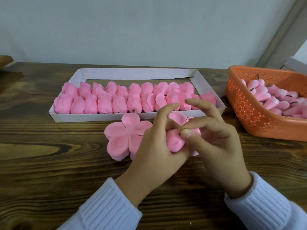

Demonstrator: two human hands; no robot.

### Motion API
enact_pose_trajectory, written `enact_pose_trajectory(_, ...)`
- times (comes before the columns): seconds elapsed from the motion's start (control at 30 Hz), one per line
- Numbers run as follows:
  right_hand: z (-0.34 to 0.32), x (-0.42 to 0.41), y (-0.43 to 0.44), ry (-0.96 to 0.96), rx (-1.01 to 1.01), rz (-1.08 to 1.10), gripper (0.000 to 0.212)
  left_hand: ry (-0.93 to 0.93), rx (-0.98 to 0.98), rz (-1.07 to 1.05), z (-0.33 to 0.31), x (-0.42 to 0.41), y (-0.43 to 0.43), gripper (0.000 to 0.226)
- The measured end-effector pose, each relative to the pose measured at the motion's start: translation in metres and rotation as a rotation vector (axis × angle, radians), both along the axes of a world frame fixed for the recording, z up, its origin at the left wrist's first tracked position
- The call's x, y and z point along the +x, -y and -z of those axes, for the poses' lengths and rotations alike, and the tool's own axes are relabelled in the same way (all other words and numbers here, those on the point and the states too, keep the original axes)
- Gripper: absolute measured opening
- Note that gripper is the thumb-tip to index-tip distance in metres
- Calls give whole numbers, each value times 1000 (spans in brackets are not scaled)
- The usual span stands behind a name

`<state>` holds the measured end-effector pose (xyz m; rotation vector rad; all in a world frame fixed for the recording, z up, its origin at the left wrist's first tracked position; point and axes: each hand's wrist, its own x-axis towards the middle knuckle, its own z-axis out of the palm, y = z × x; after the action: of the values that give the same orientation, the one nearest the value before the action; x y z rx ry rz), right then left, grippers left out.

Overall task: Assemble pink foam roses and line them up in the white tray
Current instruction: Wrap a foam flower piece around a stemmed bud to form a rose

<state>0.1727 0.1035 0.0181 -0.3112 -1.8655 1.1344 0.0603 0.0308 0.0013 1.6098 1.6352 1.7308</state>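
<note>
Mid-assembly at centre frame. Left hand [154,146] curled round a half-wrapped pink foam rose [174,142], cupping it from below. Right hand [216,138] pinching its top between thumb and forefinger, other fingers spread loose. Probably pressing a petal layer onto the bud, though hidden by fingers. Just left of the hands, flat five-petal foam blanks [123,135] on the wooden table [49,163]. Behind, white tray [106,116] holding two rows of finished roses [106,103], nearly full. At right edge, orange basket [249,117] of stemmed buds [272,100]. Next: close petals snugly, then seat the rose at the tray's right end without crushing neighbours.
</note>
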Motion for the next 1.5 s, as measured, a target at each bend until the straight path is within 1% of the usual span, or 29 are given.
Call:
enact_pose_trajectory(0.13,-6,-3,3,-25,-86,30,8,75,-25,2,-3,2,0,55)
enact_pose_trajectory(0.2,-9,-7,4,-17,-112,48,7,130,-17,23,-6,2,-1,56)
enact_pose_trajectory(0.3,-16,-15,6,-36,-172,43,16,259,-26,86,-7,0,-2,55)
enact_pose_trajectory(0.4,-18,-23,12,-48,-252,49,14,375,-45,95,-3,-2,-2,57)
enact_pose_trajectory(0.5,-12,-25,18,70,-375,-40,39,429,-7,62,-1,-5,-2,66)
enact_pose_trajectory(0.57,-8,-26,22,158,-402,-103,43,503,44,104,-2,-2,-4,69)
enact_pose_trajectory(0.63,-5,-27,25,157,-419,-154,37,549,89,74,-3,4,-9,67)
enact_pose_trajectory(0.7,-3,-28,26,114,-394,-179,27,494,100,23,-1,6,-10,66)
enact_pose_trajectory(0.73,-2,-28,26,95,-370,-178,24,428,70,14,0,5,-8,65)
enact_pose_trajectory(0.77,-1,-28,25,71,-352,-159,22,303,32,7,0,3,-5,66)
enact_pose_trajectory(0.8,0,-28,23,33,-346,-118,20,145,-14,4,0,-1,-1,75)
enact_pose_trajectory(0.83,2,-27,21,-22,-350,-59,19,24,-62,19,0,-4,2,87)
enact_pose_trajectory(0.87,2,-26,18,-89,-365,5,19,-77,-100,29,0,-9,4,94)
enact_pose_trajectory(0.9,2,-25,15,-157,-378,66,20,-118,-132,52,-2,-13,5,93)
enact_pose_trajectory(0.93,2,-23,11,-210,-379,121,20,-115,-143,71,-4,-17,6,87)
enact_pose_trajectory(1.0,0,-20,3,-254,-360,206,19,-29,-115,42,-10,-28,4,65)
enact_pose_trajectory(1.07,-1,-18,-1,-237,-351,236,19,81,-40,-123,-13,-40,4,50)
enact_pose_trajectory(1.13,1,-18,-2,-185,-338,224,19,129,-11,-344,-15,-52,3,40)
enact_pose_trajectory(1.2,3,-19,-1,-103,-303,224,22,48,-88,-514,-13,-60,3,34)
enact_pose_trajectory(1.3,5,-20,1,-32,-295,219,19,-204,-287,-667,-7,-71,6,35)
enact_pose_trajectory(1.4,6,-22,4,-4,-324,206,15,-452,-541,-733,-3,-73,7,29)
enact_pose_trajectory(1.43,6,-22,4,-1,-331,204,14,-489,-580,-740,-2,-72,7,25)
enact_pose_trajectory(1.5,6,-21,4,0,-334,203,13,-515,-583,-750,-2,-70,7,20)
